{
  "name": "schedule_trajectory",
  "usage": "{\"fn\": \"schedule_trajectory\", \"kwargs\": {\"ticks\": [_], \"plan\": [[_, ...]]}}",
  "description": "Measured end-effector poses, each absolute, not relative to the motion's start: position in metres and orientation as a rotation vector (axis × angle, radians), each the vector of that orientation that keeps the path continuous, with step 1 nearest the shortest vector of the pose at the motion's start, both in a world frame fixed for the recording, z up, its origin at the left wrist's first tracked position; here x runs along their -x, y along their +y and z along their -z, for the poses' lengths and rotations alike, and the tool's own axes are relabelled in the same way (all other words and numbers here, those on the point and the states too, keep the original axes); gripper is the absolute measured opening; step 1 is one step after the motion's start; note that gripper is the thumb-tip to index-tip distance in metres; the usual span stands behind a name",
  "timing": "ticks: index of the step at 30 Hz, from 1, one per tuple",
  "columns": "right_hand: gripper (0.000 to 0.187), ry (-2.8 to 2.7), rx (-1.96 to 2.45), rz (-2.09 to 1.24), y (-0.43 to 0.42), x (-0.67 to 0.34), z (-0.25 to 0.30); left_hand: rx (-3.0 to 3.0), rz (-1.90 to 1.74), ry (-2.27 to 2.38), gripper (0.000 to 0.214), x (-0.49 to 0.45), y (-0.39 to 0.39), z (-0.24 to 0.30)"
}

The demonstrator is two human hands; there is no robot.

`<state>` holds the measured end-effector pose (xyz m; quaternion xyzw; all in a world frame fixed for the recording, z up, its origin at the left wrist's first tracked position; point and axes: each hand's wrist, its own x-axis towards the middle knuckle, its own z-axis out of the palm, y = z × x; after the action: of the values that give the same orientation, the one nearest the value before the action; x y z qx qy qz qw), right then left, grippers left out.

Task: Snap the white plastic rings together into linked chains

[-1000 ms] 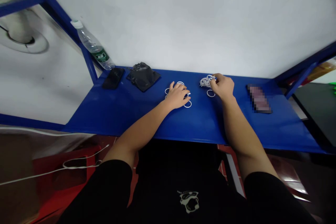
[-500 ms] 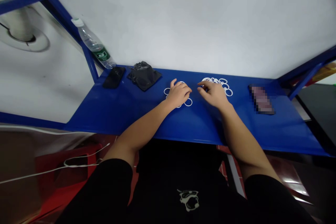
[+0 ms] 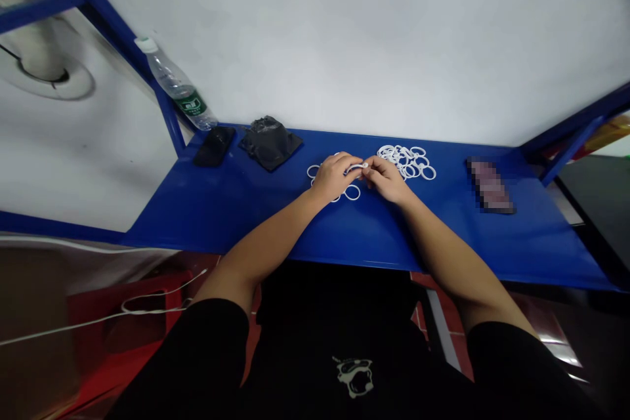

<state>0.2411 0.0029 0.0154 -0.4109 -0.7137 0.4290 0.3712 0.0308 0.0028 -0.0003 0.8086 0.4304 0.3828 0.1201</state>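
Observation:
Between my two hands a white ring [image 3: 356,167] is held just above the blue tabletop. My left hand [image 3: 333,178] has its fingers closed on the ring's left side. At the ring's right end, the thumb and fingertips of my right hand [image 3: 386,178] pinch it where a small white knob shows. Several white rings lie beneath and around my left hand, one white ring [image 3: 352,192] in plain sight and others partly covered. Just beyond my right hand lies a heap of white rings [image 3: 404,159].
A clear bottle with a green label [image 3: 183,95] leans in the left corner beside a black phone [image 3: 214,146]. A crumpled dark bag [image 3: 270,142] lies near the wall. To the right is a blurred-out flat object [image 3: 491,185] on the blue table [image 3: 216,210].
My right hand has come left from the ring heap and met my left hand. A white ring now shows between them, and more of the heap is uncovered.

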Motion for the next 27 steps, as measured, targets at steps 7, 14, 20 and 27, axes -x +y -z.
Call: {"fn": "schedule_trajectory", "kwargs": {"ticks": [7,14,20,27], "plan": [[0.018,-2.022,1.071,-0.909,0.0,-0.247,-0.024,-2.484,-0.983,1.208,0.015,-0.03,0.004,0.0],[0.016,-2.125,1.043,-0.73,0.001,-0.247,-0.026,-2.504,-0.977,1.178,0.022,-0.032,0.001,0.001],[0.023,-2.166,1.058,-0.494,0.003,-0.251,-0.024,-2.484,-0.953,1.204,0.019,-0.032,0.001,0.0],[0.046,-2.007,1.536,-0.178,0.02,-0.285,-0.028,-2.435,-0.828,1.457,0.02,-0.024,0.003,0.001]]}}
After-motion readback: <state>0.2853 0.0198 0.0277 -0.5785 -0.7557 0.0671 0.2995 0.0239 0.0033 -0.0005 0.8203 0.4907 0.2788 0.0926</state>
